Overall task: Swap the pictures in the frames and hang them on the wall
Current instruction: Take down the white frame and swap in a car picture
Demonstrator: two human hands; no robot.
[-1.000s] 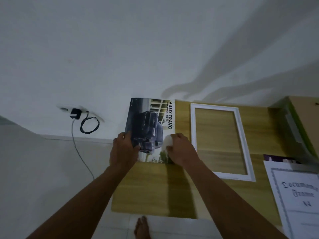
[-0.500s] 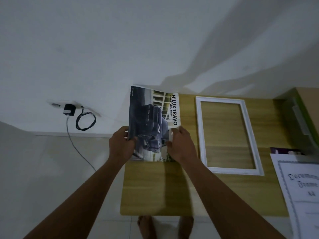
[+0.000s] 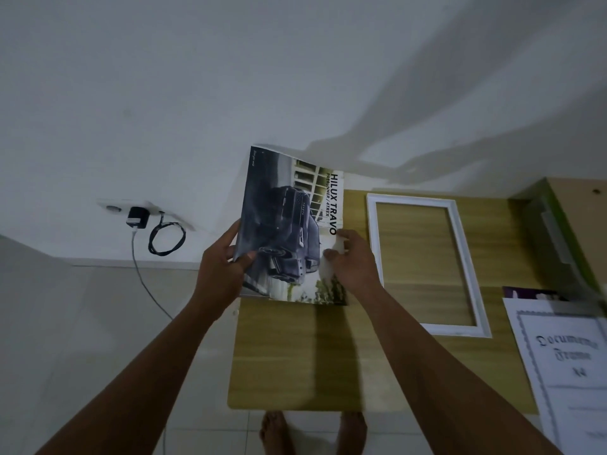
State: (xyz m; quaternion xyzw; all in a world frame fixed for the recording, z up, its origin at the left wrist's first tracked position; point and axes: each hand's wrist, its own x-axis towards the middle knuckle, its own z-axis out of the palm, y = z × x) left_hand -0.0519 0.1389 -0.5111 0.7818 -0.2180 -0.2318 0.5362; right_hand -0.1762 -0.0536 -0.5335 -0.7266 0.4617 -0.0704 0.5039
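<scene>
You have the car picture (image 3: 289, 224) in both hands, so by the look of it you are in the middle of the swap: the print is loose and not yet in a frame. Your left hand (image 3: 223, 264) pinches its left edge, thumb (image 3: 248, 257) on the printed face and the other fingers curled behind the sheet. Your right hand (image 3: 353, 264) pinches the right edge the same way, thumb flat on the white margin below the lettering. The sheet stands tilted up between your two grips, its top edge well beyond your fingertips towards the wall and its bottom edge just below your palms, over the far left part of the table (image 3: 295, 356). I cannot tell whether that edge touches the wood. The white frame (image 3: 410, 198) lies flat just beyond your right knuckles, with the table's grain showing through its opening, so it seems empty; whether glass is in it I cannot tell. The next move likely calls for carrying the print sideways past your right fingers, squaring its long side to the frame's long side and lowering it flat into the opening. Keep both pinches light, as the thin sheet may crease, and mind the printed certificate (image 3: 565, 362) lying farther out beyond the frame
</scene>
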